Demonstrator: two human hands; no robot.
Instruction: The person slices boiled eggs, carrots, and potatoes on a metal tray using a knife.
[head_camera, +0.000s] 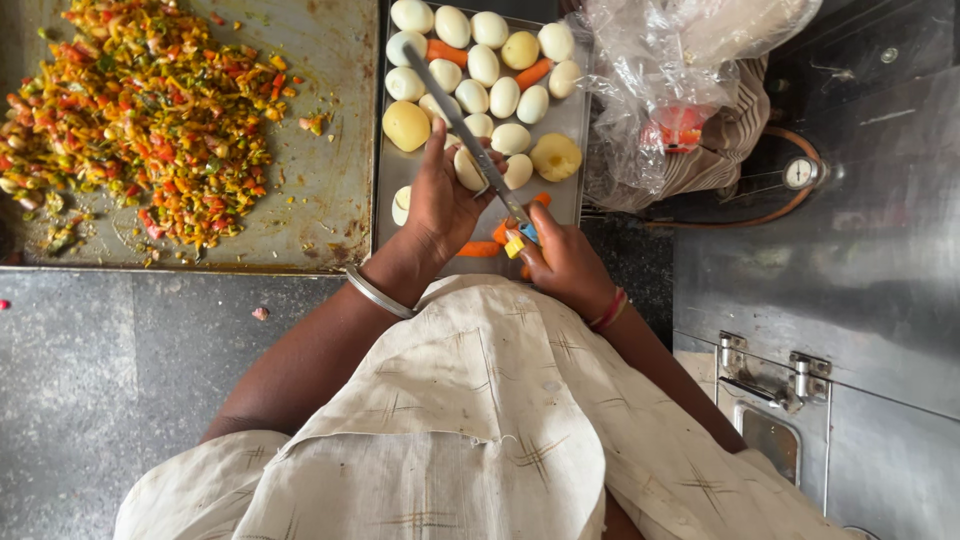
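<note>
Cutting goes best with the left hand (440, 195) pinning the peeled egg (468, 170) on the steel tray (565, 120), fingertips kept off the blade line. Right hand (565, 262) is closed around the knife (470, 140) handle; a slow, straight press should keep the halves clean.

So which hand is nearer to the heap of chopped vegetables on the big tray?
Left. The left hand rests on the egg tray, pinning an egg, right beside the chopped vegetables tray. The right hand grips the knife handle farther away, on the opposite side.
</note>
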